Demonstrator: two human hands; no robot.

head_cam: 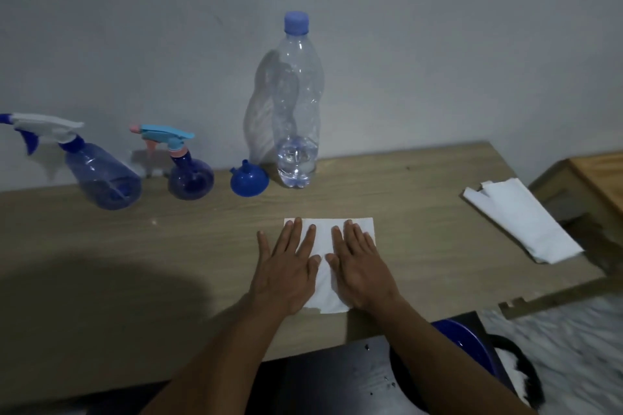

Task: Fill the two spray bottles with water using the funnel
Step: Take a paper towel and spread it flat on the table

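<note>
Pressing flat on a white paper towel (324, 239) at the near middle of the desk (168, 246), a person's left hand (286, 266) and right hand (362, 266) lie side by side. Their fingers (297, 232) are straight and slightly spread, curled round nothing.

The task's things stand untouched in a row along the far edge, against the grey wall (438, 44), well apart from both hands. At far left is the large spray bottle (101, 175), its white-and-blue trigger head on. Just right of it is the small spray bottle (190, 177), round-bodied, with a light-blue and pink trigger head. The blue funnel (248, 182) rests on the desk next to it, spout tilted upward, just beside the tall clear water bottle (296, 104) – capped, with only a little water showing at its bottom.

A stack of folded white paper (526, 222) lies at the desk's right edge. Below the near edge, part of a blue basin (465, 344) shows.
</note>
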